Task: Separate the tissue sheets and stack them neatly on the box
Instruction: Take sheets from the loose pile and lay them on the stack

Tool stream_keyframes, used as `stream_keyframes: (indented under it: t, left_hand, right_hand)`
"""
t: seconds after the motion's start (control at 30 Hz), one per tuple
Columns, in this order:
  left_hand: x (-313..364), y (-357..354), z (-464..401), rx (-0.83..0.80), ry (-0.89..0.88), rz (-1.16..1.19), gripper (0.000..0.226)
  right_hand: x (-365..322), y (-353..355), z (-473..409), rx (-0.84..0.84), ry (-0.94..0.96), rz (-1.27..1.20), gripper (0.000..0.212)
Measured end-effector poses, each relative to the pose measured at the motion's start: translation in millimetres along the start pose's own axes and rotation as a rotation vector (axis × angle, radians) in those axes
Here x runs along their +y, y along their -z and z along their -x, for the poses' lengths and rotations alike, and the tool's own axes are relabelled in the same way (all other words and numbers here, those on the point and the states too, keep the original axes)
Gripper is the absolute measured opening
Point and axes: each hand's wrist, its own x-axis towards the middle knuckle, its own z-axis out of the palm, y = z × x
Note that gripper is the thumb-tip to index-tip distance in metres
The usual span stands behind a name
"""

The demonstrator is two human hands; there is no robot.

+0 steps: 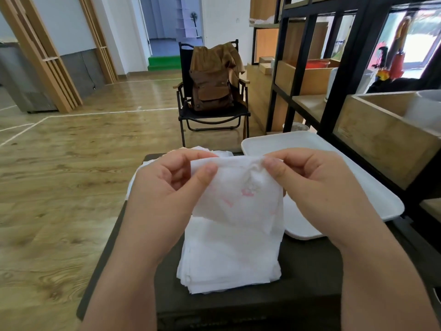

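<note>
A thin white tissue sheet (241, 192) with faint pink print hangs in front of me, held up by its top edge. My left hand (167, 185) pinches its upper left corner between thumb and fingers. My right hand (307, 182) pinches the crumpled upper right corner. Below it, a stack of white tissue sheets (229, 256) lies on the dark box (307, 275). More white tissue (222, 152) shows behind my left hand at the box's far edge, mostly hidden.
A white tray (310, 144) lies on the right part of the dark box, against a black metal shelf (334, 75) with wooden crates. A black folding chair (212, 115) with a brown bag stands farther back on the wooden floor.
</note>
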Motion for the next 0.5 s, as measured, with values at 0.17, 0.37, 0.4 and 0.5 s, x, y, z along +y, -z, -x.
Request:
stream_keyframes:
  t: [0.17, 0.37, 0.4, 0.5]
  left_hand:
    - [-0.2, -9.1, -0.3, 0.024, 0.058, 0.088, 0.01]
    - [-52.2, -28.2, -11.1, -0.061, 0.19, -0.511, 0.015]
    - [-58.0, -29.5, -10.3, -0.088, 0.218, -0.574, 0.017]
    - [-65.3, -28.9, -9.7, -0.086, 0.275, -0.682, 0.026]
  right_hand:
    - [-8.4, 10.8, 5.4, -0.078, -0.212, 0.002, 0.019]
    - [33.0, 4.2, -1.4, -0.198, -0.574, 0.387, 0.024]
    - [38.5, 2.7, -2.2, -0.223, -0.591, 0.431, 0.022]
    - [49.5, 0.2, -4.6, -0.267, -0.614, 0.495, 0.01]
